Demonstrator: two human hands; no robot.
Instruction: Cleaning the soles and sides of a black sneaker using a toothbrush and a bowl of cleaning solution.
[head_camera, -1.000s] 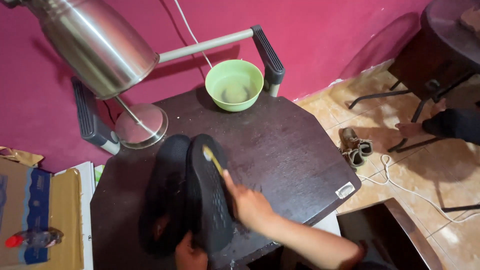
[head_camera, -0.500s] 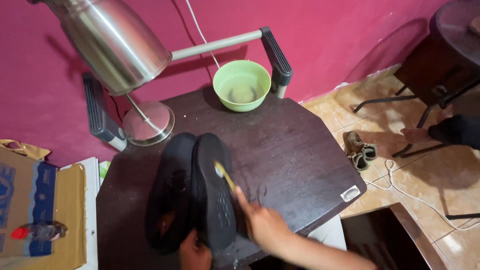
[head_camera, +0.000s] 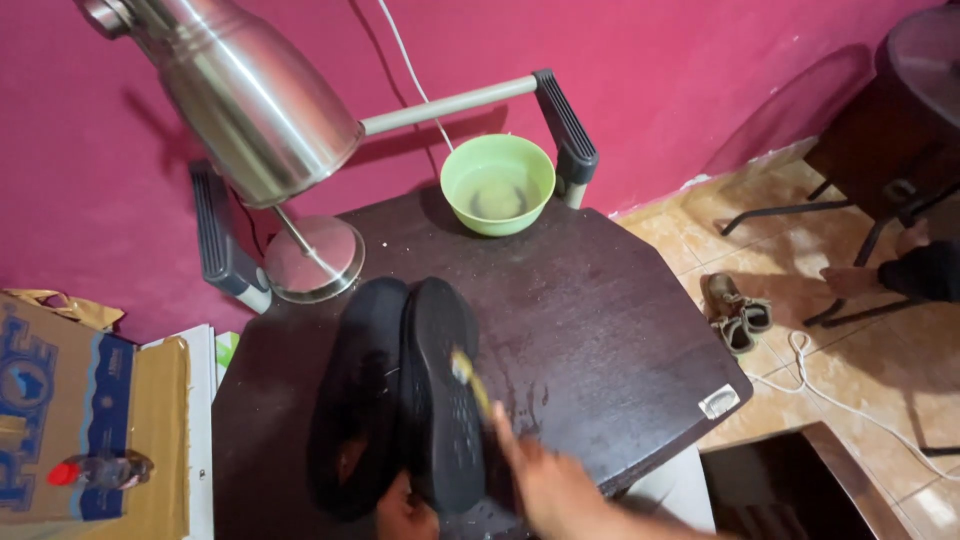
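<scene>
Head view: right hand (head_camera: 548, 488) scrubs ribbed black sole (head_camera: 443, 395)

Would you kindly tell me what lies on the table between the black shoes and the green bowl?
Nothing: in the head view, only bare dark tabletop, speckled with wet spots, lies between the black shoes and the green bowl.

A single head-worn camera looks steeply down from above the near edge of a dark table (head_camera: 600, 300), facing the pink wall (head_camera: 700, 70) behind its far edge. It sits close: the table fills the middle of the picture, its near edge cut off by the bottom, where the person's hands only partly show. A steel lamp (head_camera: 250, 100) at the far left corner looms large. The tiled floor (head_camera: 800, 330) shows past the right edge. No second view shares the scene.
</scene>
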